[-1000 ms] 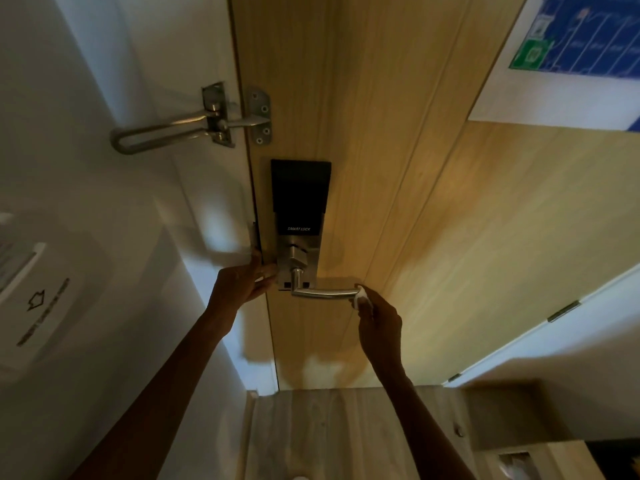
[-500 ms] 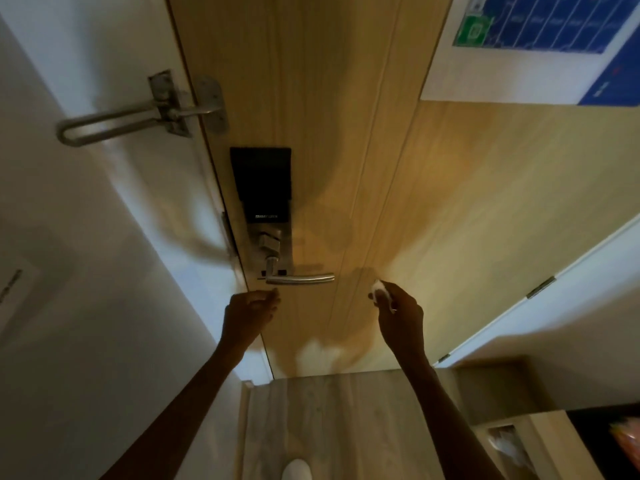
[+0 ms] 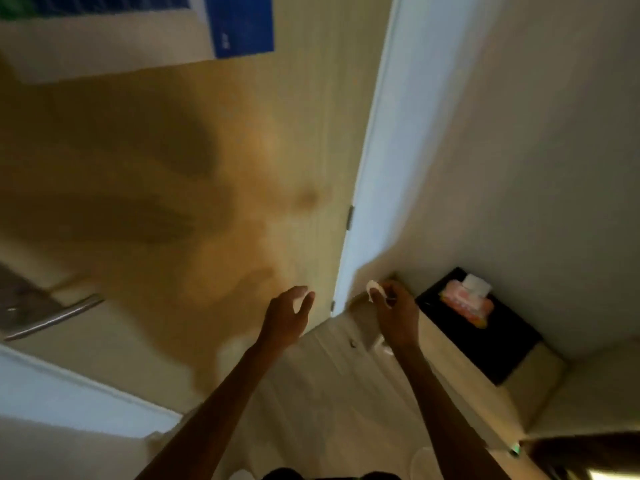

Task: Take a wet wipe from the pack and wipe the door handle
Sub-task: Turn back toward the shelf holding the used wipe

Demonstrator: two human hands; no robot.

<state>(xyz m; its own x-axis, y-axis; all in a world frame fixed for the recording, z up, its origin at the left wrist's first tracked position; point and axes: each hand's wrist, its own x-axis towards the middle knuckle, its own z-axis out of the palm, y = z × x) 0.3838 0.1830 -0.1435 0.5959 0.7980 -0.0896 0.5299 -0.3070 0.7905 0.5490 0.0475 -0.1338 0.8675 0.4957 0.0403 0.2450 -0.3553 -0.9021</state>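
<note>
The view is blurred. My right hand (image 3: 394,313) pinches a small crumpled white wet wipe (image 3: 374,289) at its fingertips, held near the door's hinge-side corner. My left hand (image 3: 289,313) hovers beside it with fingers spread and nothing in it. The metal door handle (image 3: 52,318) juts out at the far left edge, well away from both hands. A pink wet wipe pack (image 3: 465,301) with a white sheet sticking out lies on a black surface (image 3: 498,344) to the right of my right hand.
The wooden door (image 3: 207,168) fills the left and centre, with a blue and white notice (image 3: 239,26) at the top. A white door frame (image 3: 381,150) and a white wall (image 3: 519,133) stand on the right. Pale wood floor (image 3: 329,393) lies below.
The view has swung right, so the handle has slid to the far left edge. Both hands have left the handle; the right hand still holds the wipe, now near the pack.
</note>
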